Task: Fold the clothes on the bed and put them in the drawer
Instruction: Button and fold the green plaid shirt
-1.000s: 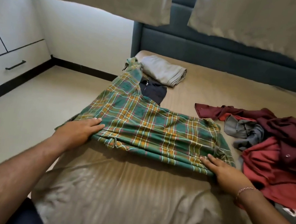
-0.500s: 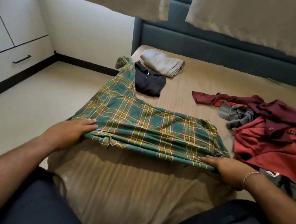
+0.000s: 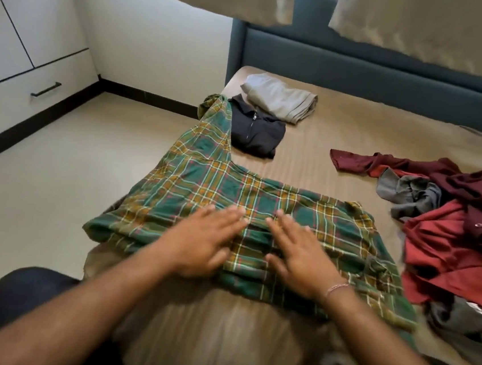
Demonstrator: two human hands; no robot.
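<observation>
Bed (image 3: pixel 357 141) bears plaid shirt (image 3: pixel 204 184) under both hands' flat, straight fingers (image 3: pixel 230 214), gripping nothing.

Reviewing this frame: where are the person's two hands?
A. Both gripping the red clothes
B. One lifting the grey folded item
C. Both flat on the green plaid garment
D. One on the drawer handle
C: the left hand and right hand lie open, side by side, on the green plaid garment.

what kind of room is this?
Most likely a bedroom: a bed with a padded headboard, clothes being folded on it, and a built-in wardrobe with a drawer along the wall.
</observation>
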